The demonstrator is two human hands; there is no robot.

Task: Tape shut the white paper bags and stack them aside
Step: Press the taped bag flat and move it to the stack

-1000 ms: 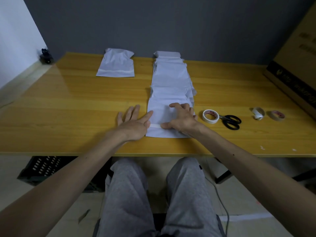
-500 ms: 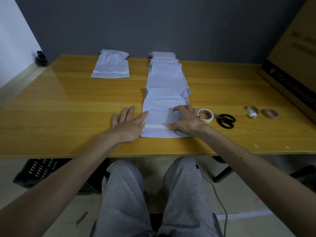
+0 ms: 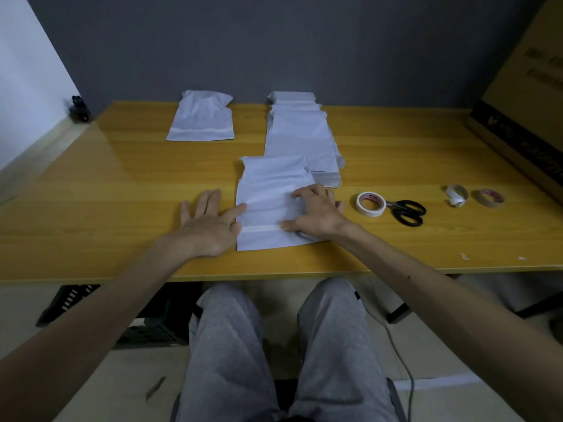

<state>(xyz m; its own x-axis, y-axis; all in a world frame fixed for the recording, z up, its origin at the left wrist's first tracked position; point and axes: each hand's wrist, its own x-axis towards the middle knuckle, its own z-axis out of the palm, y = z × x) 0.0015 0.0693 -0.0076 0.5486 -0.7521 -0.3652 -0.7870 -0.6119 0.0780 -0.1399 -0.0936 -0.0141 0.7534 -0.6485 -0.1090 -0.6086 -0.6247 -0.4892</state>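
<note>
Cardboard box (image 3: 524, 95) print: illegibly blurred

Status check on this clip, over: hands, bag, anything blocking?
Left hand flat beside white paper bag, right hand pressing it. White tape strip across bag's near end. No obstruction seen.

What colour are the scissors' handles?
The scissors have black handles, clearest in the head view.

white paper bags (image 3: 274, 190), yellow wood-grain table (image 3: 122, 184), black scissors (image 3: 408, 211), grey trousers (image 3: 231, 345), dark grey wall (image 3: 274, 41)
</note>
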